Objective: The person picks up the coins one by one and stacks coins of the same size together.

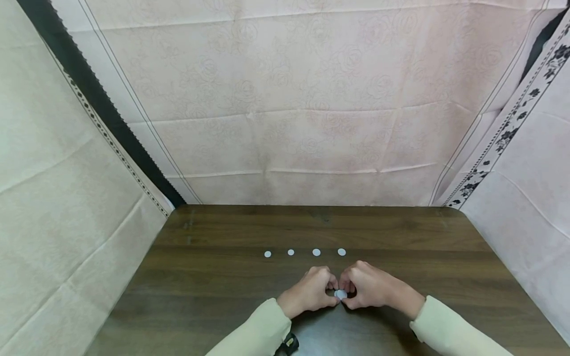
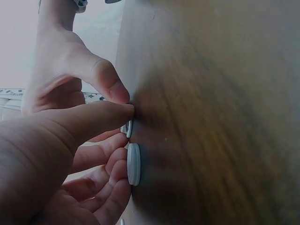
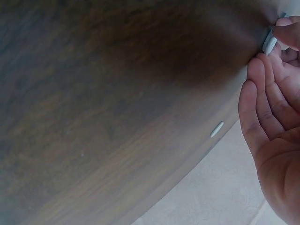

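Note:
Both hands meet low over the wooden table, right of the middle in the head view. My left hand (image 1: 313,289) and my right hand (image 1: 367,286) hold small white discs (image 1: 340,294) between them, thumbs on the near side and curled fingers on the far side. In the right wrist view, the right thumb and fingers pinch a white disc (image 3: 270,43) at its edge. The left wrist view has the left thumb reaching to the right thumb, with a white disc (image 2: 126,127) partly hidden behind it. Another thick white disc (image 2: 134,164) appears beside the curled fingers.
Beyond the hands, several white discs lie in a spaced row, from the leftmost disc (image 1: 267,254) to the rightmost disc (image 1: 341,252). The brown wooden table (image 1: 213,277) ends at a pale patterned cloth (image 1: 311,99) behind, with more cloth on both sides.

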A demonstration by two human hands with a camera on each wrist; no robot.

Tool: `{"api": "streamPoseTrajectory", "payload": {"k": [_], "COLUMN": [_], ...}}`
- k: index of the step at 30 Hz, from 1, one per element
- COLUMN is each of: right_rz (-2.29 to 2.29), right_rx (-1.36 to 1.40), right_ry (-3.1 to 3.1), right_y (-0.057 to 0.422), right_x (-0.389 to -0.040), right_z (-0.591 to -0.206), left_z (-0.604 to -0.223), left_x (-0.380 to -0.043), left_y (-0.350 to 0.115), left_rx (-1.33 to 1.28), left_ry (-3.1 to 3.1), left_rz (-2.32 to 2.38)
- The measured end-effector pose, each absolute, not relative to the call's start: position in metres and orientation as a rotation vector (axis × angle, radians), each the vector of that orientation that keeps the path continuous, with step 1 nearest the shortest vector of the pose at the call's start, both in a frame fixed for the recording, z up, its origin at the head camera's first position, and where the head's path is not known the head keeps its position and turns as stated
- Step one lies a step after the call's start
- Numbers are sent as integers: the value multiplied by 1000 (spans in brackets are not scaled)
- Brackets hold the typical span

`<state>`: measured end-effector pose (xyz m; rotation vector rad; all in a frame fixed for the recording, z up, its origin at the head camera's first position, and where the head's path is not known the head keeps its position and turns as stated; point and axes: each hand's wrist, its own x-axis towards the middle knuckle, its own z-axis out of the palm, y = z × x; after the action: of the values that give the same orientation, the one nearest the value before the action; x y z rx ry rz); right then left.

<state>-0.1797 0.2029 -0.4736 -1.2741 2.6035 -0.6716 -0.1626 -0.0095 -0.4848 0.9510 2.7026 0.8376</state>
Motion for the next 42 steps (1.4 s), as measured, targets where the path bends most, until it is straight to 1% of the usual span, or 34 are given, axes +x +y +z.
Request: {"api": "streamPoseTrajectory", "payload": {"k": [20,42], "right_rz": [-670,-636], "right_rx": [-1301,-1389], "right_ry": [2631,2673], "right_y": [203,203], "right_x": [-177,-175], "right_z": [-475,-478], "left_z": [-483,-482], "left_x": [-163,-166], "left_y": [-12,-13], "left_rx": [935,949], "left_ry": [2655,2638], "left_rz": [835,832]}}
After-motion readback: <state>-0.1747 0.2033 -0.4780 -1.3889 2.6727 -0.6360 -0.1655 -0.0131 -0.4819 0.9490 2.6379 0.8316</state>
